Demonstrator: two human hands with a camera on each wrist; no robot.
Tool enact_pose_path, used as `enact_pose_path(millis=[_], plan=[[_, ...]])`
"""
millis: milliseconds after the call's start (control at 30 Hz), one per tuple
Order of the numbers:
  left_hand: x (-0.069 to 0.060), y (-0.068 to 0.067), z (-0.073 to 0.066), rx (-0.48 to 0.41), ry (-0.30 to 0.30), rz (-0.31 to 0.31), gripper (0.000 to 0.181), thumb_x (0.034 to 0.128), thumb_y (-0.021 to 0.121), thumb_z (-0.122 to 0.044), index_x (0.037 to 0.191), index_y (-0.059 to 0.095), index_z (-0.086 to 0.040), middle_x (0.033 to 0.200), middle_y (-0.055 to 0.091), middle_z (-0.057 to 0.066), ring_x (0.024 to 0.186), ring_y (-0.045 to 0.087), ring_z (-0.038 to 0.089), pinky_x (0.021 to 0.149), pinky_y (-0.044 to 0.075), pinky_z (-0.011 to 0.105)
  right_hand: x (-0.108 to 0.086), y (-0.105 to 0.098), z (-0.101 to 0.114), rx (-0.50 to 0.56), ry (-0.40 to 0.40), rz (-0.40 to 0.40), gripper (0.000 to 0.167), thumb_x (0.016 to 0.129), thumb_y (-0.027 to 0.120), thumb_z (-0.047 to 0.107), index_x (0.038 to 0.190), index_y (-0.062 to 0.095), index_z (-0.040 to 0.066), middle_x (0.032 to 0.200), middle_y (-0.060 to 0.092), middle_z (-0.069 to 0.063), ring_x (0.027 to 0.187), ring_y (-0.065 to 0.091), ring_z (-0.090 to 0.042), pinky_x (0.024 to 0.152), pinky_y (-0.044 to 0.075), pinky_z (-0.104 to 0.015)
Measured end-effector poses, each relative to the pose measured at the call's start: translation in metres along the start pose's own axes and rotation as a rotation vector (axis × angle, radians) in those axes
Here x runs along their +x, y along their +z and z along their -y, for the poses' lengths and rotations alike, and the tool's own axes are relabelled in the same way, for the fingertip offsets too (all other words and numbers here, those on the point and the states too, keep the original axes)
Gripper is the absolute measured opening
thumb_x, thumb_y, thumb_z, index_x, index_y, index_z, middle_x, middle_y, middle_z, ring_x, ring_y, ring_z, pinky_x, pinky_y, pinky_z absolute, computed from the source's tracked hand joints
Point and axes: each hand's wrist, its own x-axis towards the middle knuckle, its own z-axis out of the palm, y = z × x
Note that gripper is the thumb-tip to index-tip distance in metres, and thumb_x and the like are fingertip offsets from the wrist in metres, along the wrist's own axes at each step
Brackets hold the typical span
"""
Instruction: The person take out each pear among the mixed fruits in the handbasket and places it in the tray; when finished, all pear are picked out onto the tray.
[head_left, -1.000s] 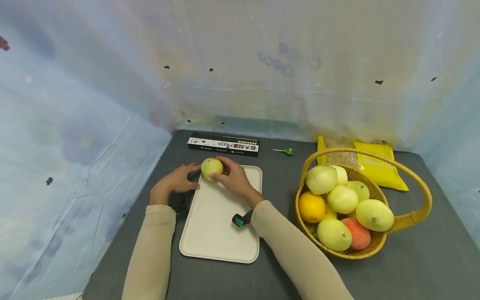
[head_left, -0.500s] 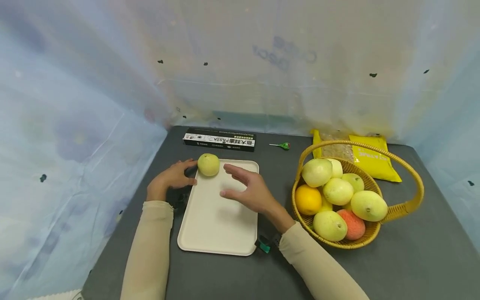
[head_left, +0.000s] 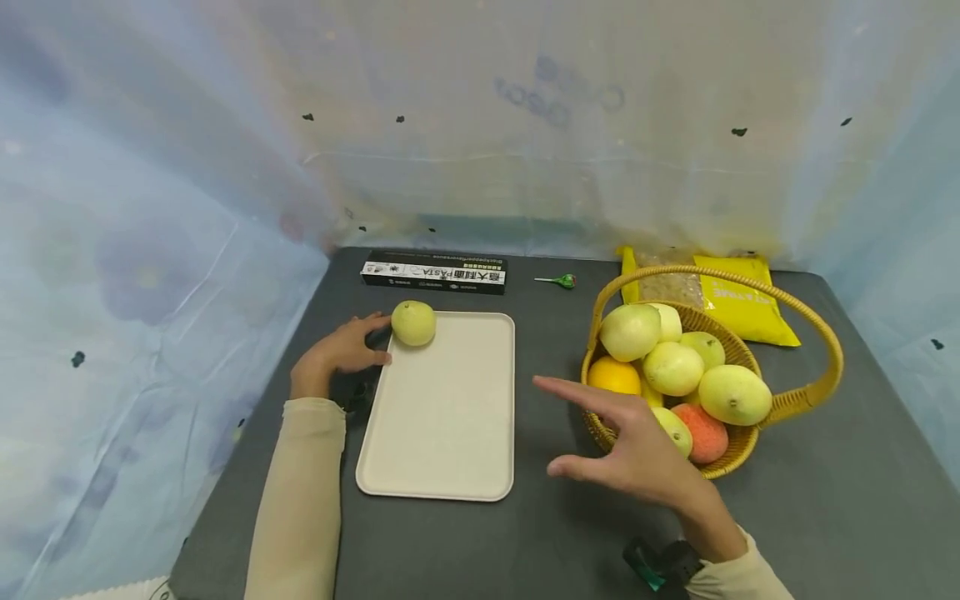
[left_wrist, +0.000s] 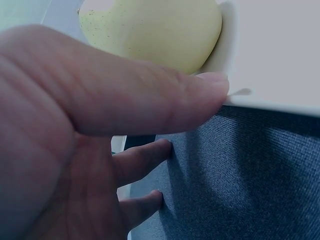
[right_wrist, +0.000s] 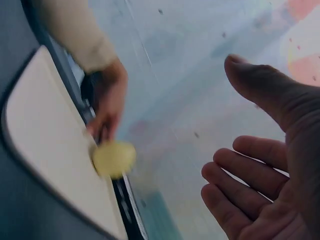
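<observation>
A pale yellow-green round fruit, its exact kind unclear, sits on the far left corner of a white rectangular tray. Beside that corner lies my left hand; in the left wrist view its thumb touches the tray's rim and other fingers spread over the dark table. My right hand hovers in front of the wicker basket, thumb and fingers wide apart, with nothing between them. It hides part of the basket, which holds several pale fruits, an orange and a reddish fruit.
A black pasta box lies behind the tray. To its right is a green lollipop. Behind the basket rests a yellow bag, and the tall basket handle arches over the fruit. Plastic sheeting surrounds the table.
My right hand has let go of the pale fruit on the tray and moved right and nearer to the basket. The left hand stays beside the tray's corner.
</observation>
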Motion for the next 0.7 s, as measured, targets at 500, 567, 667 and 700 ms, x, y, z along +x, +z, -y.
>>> enact_pose_path(millis=[500,567,667,700], plan=[[0.001,-0.003,-0.003,0.007,-0.01,0.008,0.087,0.1037,0.077,-0.028,0.174,0.03,-0.01,0.182,0.013,0.026,0.164,0.003,0.062,0.127,0.013,0.083,-0.082,-0.078,-0.005,-0.351,0.16,-0.186,0.092,0.066,0.105,0.008,0.15,0.07,0.019,0.144,0.073,0.014,0.124,0.065,0.01,0.098,0.048,-0.004],[0.0,-0.003,-0.004,0.002,-0.012,0.007,0.087,0.1034,0.077,-0.028,0.174,0.031,-0.009,0.182,0.013,0.026,0.164,0.003,0.062,0.126,0.012,0.084,-0.089,-0.083,-0.007,-0.391,0.182,-0.168,0.09,0.067,0.105,0.012,0.15,0.07,0.023,0.144,0.072,0.018,0.119,0.066,0.01,0.094,0.048,-0.004],[-0.001,-0.002,-0.004,-0.001,-0.014,0.009,0.087,0.1034,0.077,-0.027,0.174,0.03,-0.009,0.182,0.013,0.026,0.165,0.002,0.062,0.126,0.012,0.084,-0.099,-0.088,-0.012,-0.435,0.229,-0.12,0.087,0.071,0.104,0.02,0.15,0.07,0.028,0.142,0.073,0.016,0.109,0.069,0.006,0.088,0.048,-0.005],[-0.001,-0.002,-0.003,-0.002,-0.016,0.009,0.086,0.1034,0.077,-0.026,0.174,0.03,-0.01,0.182,0.013,0.025,0.165,0.002,0.061,0.127,0.011,0.083,-0.101,-0.088,-0.013,-0.436,0.25,-0.099,0.086,0.072,0.103,0.022,0.151,0.069,0.029,0.141,0.074,0.013,0.106,0.069,0.004,0.086,0.048,-0.006]])
